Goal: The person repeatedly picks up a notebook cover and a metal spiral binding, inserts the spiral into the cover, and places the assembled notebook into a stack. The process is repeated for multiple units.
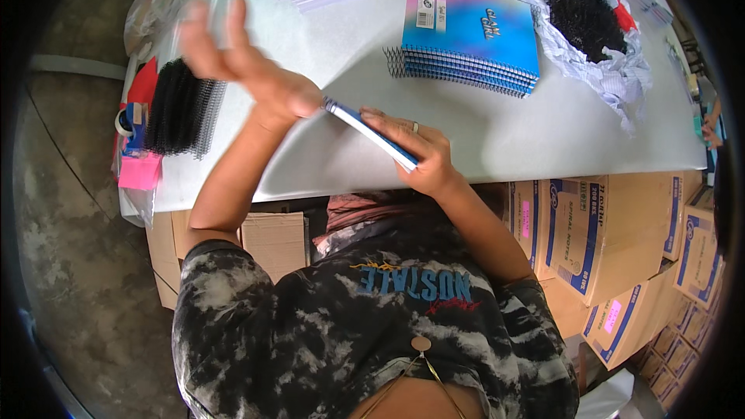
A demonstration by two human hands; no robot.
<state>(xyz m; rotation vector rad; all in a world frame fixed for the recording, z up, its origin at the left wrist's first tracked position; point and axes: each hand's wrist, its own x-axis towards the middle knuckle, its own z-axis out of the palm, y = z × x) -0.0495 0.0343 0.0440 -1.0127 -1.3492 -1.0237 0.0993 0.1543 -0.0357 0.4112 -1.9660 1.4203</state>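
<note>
By the worktop's (621,147) left edge, a bunch of blk. spiral coils (174,109) lies nr. the corner. L. hand (268,81) is blurred, fingers spread wide, heel at the upper end of a notebook (374,136); can't tell if touching. R. hand (423,155) has its grip closed round that notebook, edge-on, tilted, above the worktop nr. the near edge, approx. mid. Toward the far edge, R. of centre: notebook stack (473,31). Risk, I'd say: one-handed hold, so a L. knock could twist it loose or bend its coil.
</note>
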